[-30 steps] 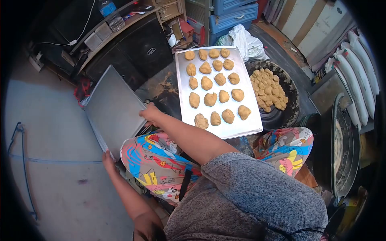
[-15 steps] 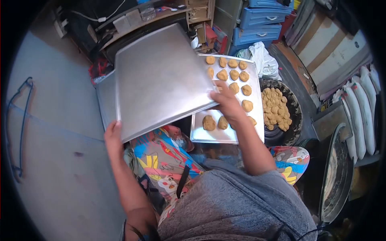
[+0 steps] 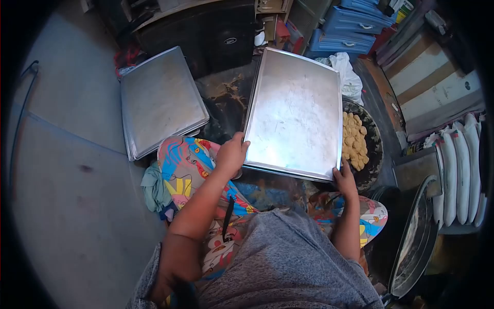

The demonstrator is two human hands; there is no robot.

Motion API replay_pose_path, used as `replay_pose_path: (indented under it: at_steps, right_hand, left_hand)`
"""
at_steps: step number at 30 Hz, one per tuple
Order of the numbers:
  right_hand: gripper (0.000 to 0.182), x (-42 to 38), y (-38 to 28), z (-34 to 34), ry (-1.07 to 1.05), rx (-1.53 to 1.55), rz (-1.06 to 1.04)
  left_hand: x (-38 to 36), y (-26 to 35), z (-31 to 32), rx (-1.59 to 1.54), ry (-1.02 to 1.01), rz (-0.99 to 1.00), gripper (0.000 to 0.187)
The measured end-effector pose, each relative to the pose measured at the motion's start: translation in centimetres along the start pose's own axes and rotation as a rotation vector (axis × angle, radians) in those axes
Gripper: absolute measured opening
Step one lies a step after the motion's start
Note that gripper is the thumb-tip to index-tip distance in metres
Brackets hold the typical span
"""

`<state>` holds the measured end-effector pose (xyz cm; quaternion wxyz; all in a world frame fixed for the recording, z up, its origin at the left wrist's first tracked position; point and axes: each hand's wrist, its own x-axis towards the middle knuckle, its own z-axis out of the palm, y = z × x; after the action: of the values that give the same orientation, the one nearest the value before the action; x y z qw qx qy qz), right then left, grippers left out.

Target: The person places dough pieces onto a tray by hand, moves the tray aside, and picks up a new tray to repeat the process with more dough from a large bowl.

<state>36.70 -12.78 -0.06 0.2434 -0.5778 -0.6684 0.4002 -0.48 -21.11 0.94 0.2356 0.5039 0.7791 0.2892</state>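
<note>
A bare metal baking tray (image 3: 296, 113) lies in front of me, over the spot where the dough-covered tray was; that lower tray and its dough are hidden. My left hand (image 3: 233, 153) is closed on the tray's near left edge, thumb on top. At the near right corner, my right hand (image 3: 346, 181) grips the rim with its thumb on the upper side. Just right of the tray, a round black tub (image 3: 378, 154) holds many lumps of brown dough (image 3: 355, 141), partly covered by the tray's edge.
To the left, a stack of metal trays (image 3: 162, 95) rests beside my knee. Blue drawers (image 3: 345, 33) and a white plastic bag (image 3: 347, 77) are at the back. Several long white filled bags (image 3: 458, 172) stand at the right, near a large round pan (image 3: 414, 237).
Both hands have carried the metal tray from the left to the right, over the tray of dough pieces, which is now covered. The tray stack at left is uncovered to view.
</note>
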Motion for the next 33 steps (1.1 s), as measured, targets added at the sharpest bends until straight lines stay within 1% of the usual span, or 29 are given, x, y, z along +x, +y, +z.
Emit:
replay_pose_path:
  at_steps: [1,3,5,7,8,10,11,12,13,14,15,16,17,18,19,20,21,22,23,24,25,26,27,28,29,30,31,32,33]
  right_hand:
    - [0.058,-0.1,-0.9,-0.4,-0.033,-0.005,0.104]
    - [0.059,0.2,0.2,-0.4,-0.042,0.019,0.077]
    - [0.059,0.3,1.1,-0.4,-0.055,0.046,0.049]
    - [0.059,-0.2,-0.2,-0.5,-0.045,0.136,0.096]
    - [0.059,-0.2,-1.0,-0.6,-0.048,0.131,0.092]
    - [0.06,-0.1,-2.4,-0.8,-0.114,0.198,0.166]
    - [0.06,0.2,-1.0,-0.9,-0.116,0.192,0.159]
    - [0.06,0.6,1.4,-0.9,-0.087,0.142,0.048]
    - [0.059,0.9,1.1,-0.6,-0.059,0.093,-0.063]
    - [0.058,0.5,0.6,-1.2,-0.111,0.137,0.114]
    - [0.058,0.5,-0.7,-2.1,-0.116,0.132,0.106]
    - [0.058,0.9,-1.6,-3.4,-0.002,-0.095,0.012]
    - [0.058,1.5,-2.8,-5.1,0.112,-0.321,-0.086]
    - [0.057,2.3,-6.1,-8.0,0.232,-0.503,-0.258]
    - [0.055,1.7,-11.5,-9.8,0.458,-0.459,-0.253]
    - [0.048,1.7,-14.0,-13.5,0.674,-0.756,-0.479]
    - [0.041,1.0,-18.2,-15.0,0.925,-0.55,-0.524]
    - [0.042,0.5,-23.3,-15.2,1.091,-0.265,-0.835]
    - [0.045,0.2,-27.0,-14.4,1.232,0.044,-1.142]
    - [0.045,0.5,-28.0,-14.0,1.235,0.04,-1.152]
    - [0.041,0.8,-28.9,-13.8,1.238,-0.053,-1.276]
    - [0.037,1.4,-29.7,-13.2,1.238,-0.146,-1.397]
    - [0.037,3.0,-29.7,-11.2,1.344,-0.488,-1.382]
    - [0.036,5.7,-27.8,-8.3,1.429,-0.835,-1.336]
    - [0.035,10.8,-20.4,-6.5,1.334,-0.757,-0.927]
    - [0.042,12.0,-21.7,-1.2,0.681,-0.602,-0.205]
    - [0.054,16.5,-17.0,5.5,0.475,-0.689,-0.076]
    - [0.069,17.0,-11.2,11.6,0.268,-0.929,-0.103]
    - [0.078,18.1,-9.8,12.0,0.338,-0.808,-0.208]
  left_hand:
    - [-0.1,-0.2,0.1,-0.005,0.0,-0.006,0.032]
    - [-0.2,-0.8,0.2,-0.077,-0.005,0.045,0.03]
    - [-0.3,-0.9,0.4,-0.072,-0.001,0.04,0.03]
    - [-0.6,-0.9,0.6,-0.065,0.0,0.038,0.03]
    - [-0.7,-0.9,0.6,-0.085,-0.005,0.032,0.03]
    - [-0.8,-0.7,0.6,-0.112,-0.006,0.028,0.03]
    - [-1.0,-0.7,0.6,-0.134,0.002,0.025,0.031]
    - [-1.1,-0.7,0.6,-0.155,0.011,0.021,0.031]
    - [-1.1,-0.8,0.6,-0.16,0.02,0.018,0.031]
    - [-1.2,-0.9,0.7,-0.172,0.016,0.025,0.031]
    - [-1.0,-1.1,0.6,-0.185,0.013,0.032,0.031]
    - [-0.8,-0.4,-0.5,-0.129,-0.108,-0.064,0.04]
    - [-0.8,0.5,-1.7,0.05,-0.094,0.0,0.045]
    - [-0.9,2.2,-3.8,0.231,-0.083,0.062,0.049]
    - [-0.2,4.2,-6.2,0.262,-0.094,0.066,0.058]
    - [0.2,5.9,-7.7,0.234,0.209,0.26,0.06]
    - [0.9,9.1,-10.2,0.158,0.416,0.386,0.059]
    - [1.2,12.3,-12.2,0.122,0.558,0.455,0.057]
    - [1.2,14.7,-13.3,0.054,0.644,0.572,0.056]
    - [1.5,16.7,-13.6,-0.019,0.735,0.689,0.054]
    - [1.6,18.5,-12.9,-0.099,0.764,0.775,0.054]
    - [2.3,19.7,-11.4,-0.146,0.729,0.815,0.054]
    - [3.4,20.2,-9.3,-0.19,0.69,0.854,0.054]
    - [4.7,20.1,-7.1,-0.089,0.65,0.778,0.057]
    - [6.4,18.9,-4.5,0.011,0.605,0.697,0.061]
    - [9.1,15.7,-0.5,0.041,0.486,0.568,0.064]
    - [11.3,12.1,3.8,0.073,0.355,0.442,0.068]
    - [11.5,8.4,6.7,0.273,0.261,0.388,0.07]
    - [12.2,6.3,7.9,0.463,0.198,0.327,0.072]
